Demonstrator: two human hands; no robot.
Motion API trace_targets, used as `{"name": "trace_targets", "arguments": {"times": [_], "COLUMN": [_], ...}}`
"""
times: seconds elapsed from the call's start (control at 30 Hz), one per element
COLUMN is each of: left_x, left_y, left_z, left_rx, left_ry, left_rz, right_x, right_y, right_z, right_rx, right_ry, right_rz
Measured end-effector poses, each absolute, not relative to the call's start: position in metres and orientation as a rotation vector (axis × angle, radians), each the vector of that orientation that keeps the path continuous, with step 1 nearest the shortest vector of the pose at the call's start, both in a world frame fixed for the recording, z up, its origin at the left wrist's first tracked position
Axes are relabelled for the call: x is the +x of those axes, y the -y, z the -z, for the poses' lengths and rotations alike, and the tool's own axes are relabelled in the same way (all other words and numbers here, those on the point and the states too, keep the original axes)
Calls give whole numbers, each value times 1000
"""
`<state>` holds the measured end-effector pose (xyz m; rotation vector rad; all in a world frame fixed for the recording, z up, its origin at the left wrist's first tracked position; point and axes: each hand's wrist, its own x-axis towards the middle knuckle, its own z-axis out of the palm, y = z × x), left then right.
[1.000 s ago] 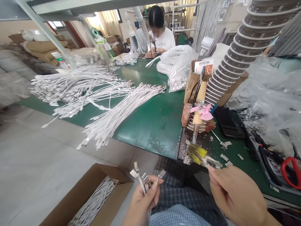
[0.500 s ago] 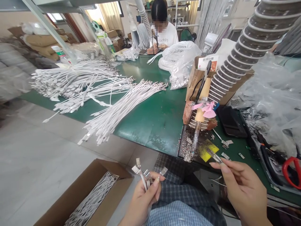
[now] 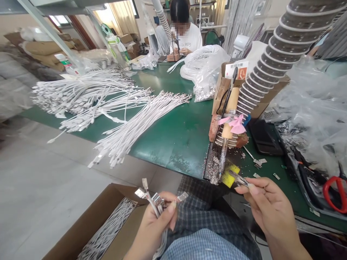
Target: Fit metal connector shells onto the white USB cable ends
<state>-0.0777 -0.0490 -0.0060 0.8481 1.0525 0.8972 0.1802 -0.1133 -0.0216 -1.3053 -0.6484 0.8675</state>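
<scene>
My left hand (image 3: 151, 227) is closed around several white cables (image 3: 155, 209), their metal USB connectors (image 3: 156, 198) fanning out above the fingers. One connector (image 3: 182, 196) points right from between thumb and forefinger. My right hand (image 3: 271, 207) pinches a pair of metal tweezers (image 3: 239, 178), tips pointing up and left, in front of a yellow sponge (image 3: 230, 176). Just behind them a soldering iron (image 3: 226, 133) with a wooden handle and a pink ribbon is propped tip down, its tip over a heap of solder bits (image 3: 213, 169).
Bundles of white cables (image 3: 138, 126) lie across the green table (image 3: 173, 144). An open carton (image 3: 127, 227) of cables stands at lower left. A ribbed hose (image 3: 273, 54), a black phone (image 3: 264, 137) and red-handled scissors (image 3: 334, 195) are at right. A co-worker (image 3: 187, 38) sits opposite.
My left hand, holding the cables, has shifted left. My right hand has moved left with the tweezers, which now overlap the sponge's right side. The whole view has shifted slightly.
</scene>
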Motion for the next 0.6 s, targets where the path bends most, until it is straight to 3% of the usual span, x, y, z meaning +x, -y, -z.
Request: {"name": "trace_targets", "arguments": {"times": [0.23,0.4,0.6], "left_x": [-73,-57,-37], "left_y": [37,36,44], "left_z": [-11,-2,6], "left_rx": [1020,1087,1025], "left_ry": [-1050,-920,-795], "left_rz": [-871,-630,-458], "right_x": [172,186,186], "right_y": [128,117,120], "right_z": [16,14,4], "right_rx": [-1448,-1645,-1734], "right_ry": [813,954,780], "right_rz": [-649,-405,-432]}}
